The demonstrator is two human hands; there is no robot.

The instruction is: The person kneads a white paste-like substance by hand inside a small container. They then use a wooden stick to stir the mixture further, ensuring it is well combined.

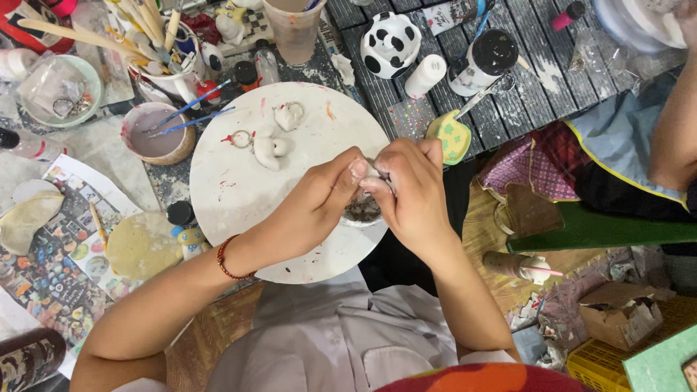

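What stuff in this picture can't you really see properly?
- The small white piece, head view: pinched between the left hand and right hand; the fingers hide its shape.
- The little bowl, head view: mostly covered by both hands; its contents are unclear.
- The other person's arm, head view: cut off by the right edge.
- The tiny figures on the round white board: too small for details.

We counted two hands at work, the left hand (319,196) and the right hand (410,189). We noted one round white board (239,189) with two small white clay figures (270,149) on it. We logged two blue-handled brushes (190,120), one spotted black-and-white figurine (390,43), and one clear plastic cup (294,33).
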